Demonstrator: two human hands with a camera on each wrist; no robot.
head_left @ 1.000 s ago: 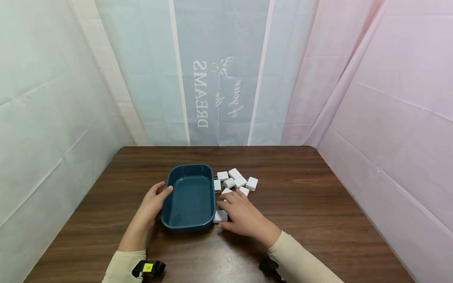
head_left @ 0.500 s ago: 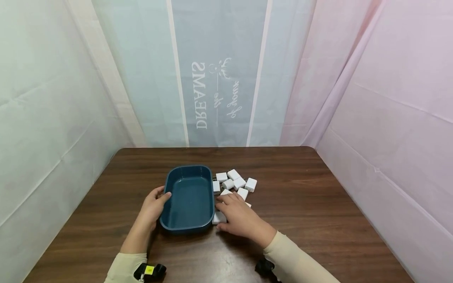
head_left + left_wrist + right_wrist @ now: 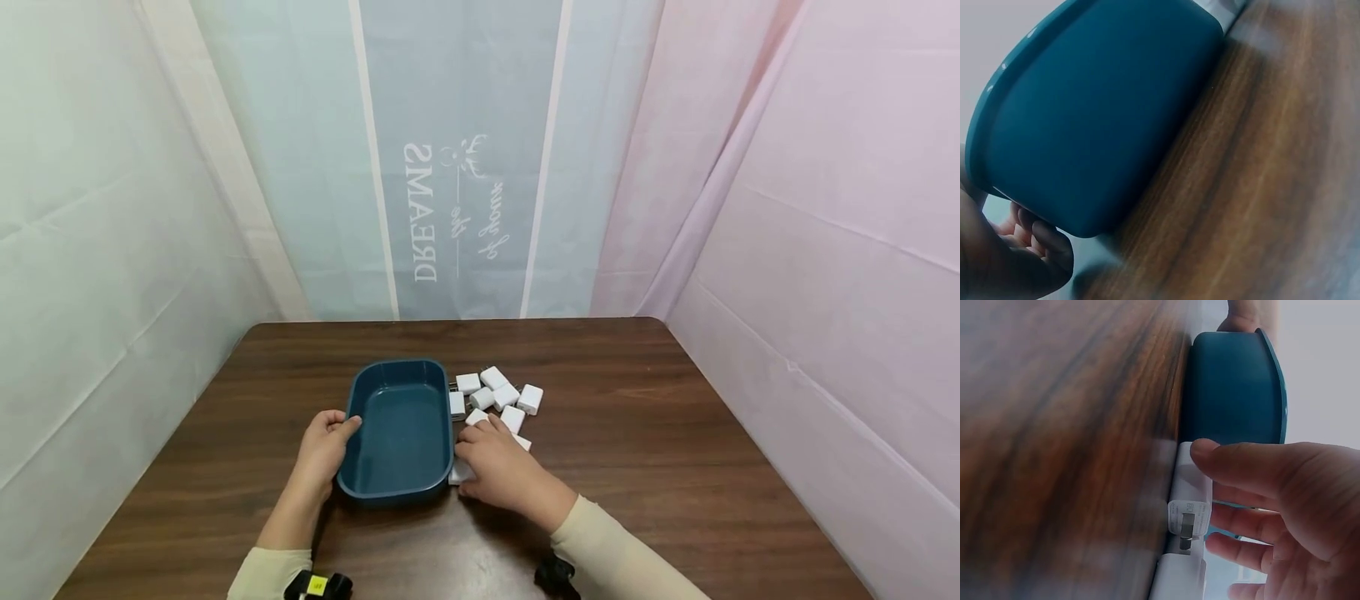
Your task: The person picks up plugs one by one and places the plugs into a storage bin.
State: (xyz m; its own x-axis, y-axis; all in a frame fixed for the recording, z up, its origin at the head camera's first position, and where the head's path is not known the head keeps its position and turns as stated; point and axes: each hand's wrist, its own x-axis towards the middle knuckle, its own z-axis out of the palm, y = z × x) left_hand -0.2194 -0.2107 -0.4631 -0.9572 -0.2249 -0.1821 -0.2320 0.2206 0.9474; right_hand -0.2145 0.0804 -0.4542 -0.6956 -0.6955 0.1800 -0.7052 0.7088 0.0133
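My left hand (image 3: 322, 450) grips the left wall of a deep blue plastic tray (image 3: 397, 437), thumb over the rim and fingers curled outside, as the left wrist view shows. The tray stands on the table with nothing inside. At its right side my right hand (image 3: 502, 468) pinches a white USB charger (image 3: 1190, 481) between thumb and fingers, close over the table. The charger's USB port faces the right wrist camera, and the hand partly hides it in the head view. A second white charger (image 3: 1179, 575) lies right beside it.
Several more white chargers (image 3: 506, 396) lie loosely grouped beyond my right hand, some with metal prongs showing, close along the tray's right wall. All rest on a dark brown wooden table (image 3: 637, 433). Fabric curtains (image 3: 480, 167) hang behind and at both sides.
My right thumb and fingers have closed in on the charger next to the tray, hiding more of it. The left hand keeps its hold on the tray. The head view has shifted slightly.
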